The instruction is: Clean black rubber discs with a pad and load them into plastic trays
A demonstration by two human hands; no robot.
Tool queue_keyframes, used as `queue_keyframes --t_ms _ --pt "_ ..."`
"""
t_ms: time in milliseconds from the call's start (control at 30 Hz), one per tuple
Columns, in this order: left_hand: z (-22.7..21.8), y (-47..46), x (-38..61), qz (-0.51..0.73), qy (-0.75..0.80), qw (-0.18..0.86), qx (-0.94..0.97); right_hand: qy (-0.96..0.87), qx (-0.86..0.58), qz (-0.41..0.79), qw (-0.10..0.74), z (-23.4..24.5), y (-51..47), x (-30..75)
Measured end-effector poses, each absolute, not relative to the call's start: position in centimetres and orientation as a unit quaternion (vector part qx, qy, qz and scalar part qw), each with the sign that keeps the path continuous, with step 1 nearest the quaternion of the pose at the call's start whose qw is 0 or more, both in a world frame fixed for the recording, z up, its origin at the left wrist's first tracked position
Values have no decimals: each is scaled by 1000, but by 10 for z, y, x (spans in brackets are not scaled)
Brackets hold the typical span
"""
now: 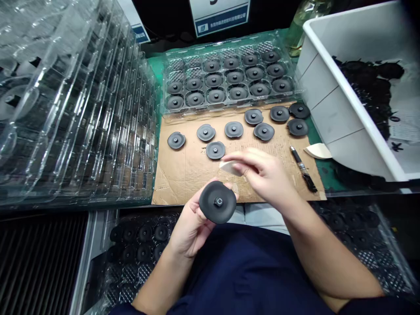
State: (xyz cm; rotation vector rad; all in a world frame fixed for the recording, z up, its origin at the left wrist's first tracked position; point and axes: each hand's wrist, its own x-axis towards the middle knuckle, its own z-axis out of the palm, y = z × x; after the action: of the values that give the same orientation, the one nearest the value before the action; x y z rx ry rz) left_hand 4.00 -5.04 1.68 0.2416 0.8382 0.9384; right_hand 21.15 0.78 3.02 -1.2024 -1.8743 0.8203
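My left hand (188,229) is closed round a black round disc (217,202) with a small hub in its middle, held up over the front edge of a cardboard sheet (183,168). My right hand (262,173) hovers just above and to the right of the disc, fingers pinched on a small pale piece (229,166); motion smears it. Several more black discs (215,150) lie in loose rows on the cardboard beyond my hands.
A clear blister tray (229,78) holding several discs sits behind the cardboard. A tall stack of clear trays (75,109) fills the left. A white bin (331,87) with dark parts stands right. A small brush (303,168) and another pale piece (318,151) lie nearby.
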Motion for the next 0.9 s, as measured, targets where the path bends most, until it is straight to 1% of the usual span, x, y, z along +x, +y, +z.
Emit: queue_keyframes --t_ms 67,100,200,300,400,467,533,600,633,733,767,800,900 --pt "19 -50 37 457 358 808 107 -676 -558 343 338 4 5 223" --pt "19 -49 36 461 348 810 101 -666 -576 350 320 -10 0 228" --pt "20 -45 36 463 346 812 86 -663 -584 361 299 -47 -20 233" --pt "20 -41 39 465 343 812 77 -658 -588 363 301 -59 -28 234" --pt "22 -40 43 468 339 813 75 -641 -601 354 321 -33 -22 228" --pt "22 -41 46 471 341 809 80 -633 -600 329 363 -1 -18 218" --pt "22 -42 50 473 352 803 89 -660 -554 282 421 31 -20 204" --pt "20 -43 51 465 375 796 96 -730 -476 241 427 54 -25 192" --pt "19 -43 51 460 390 791 98 -760 -442 246 408 62 -27 189" --pt "17 -43 51 456 420 778 97 -803 -385 326 318 70 -26 186" --pt "18 -42 51 456 419 779 96 -805 -384 337 302 70 -23 185" --pt "19 -41 52 455 414 783 96 -801 -395 327 309 69 -21 184" --pt "25 -38 52 459 399 788 97 -782 -414 257 388 66 -17 182"
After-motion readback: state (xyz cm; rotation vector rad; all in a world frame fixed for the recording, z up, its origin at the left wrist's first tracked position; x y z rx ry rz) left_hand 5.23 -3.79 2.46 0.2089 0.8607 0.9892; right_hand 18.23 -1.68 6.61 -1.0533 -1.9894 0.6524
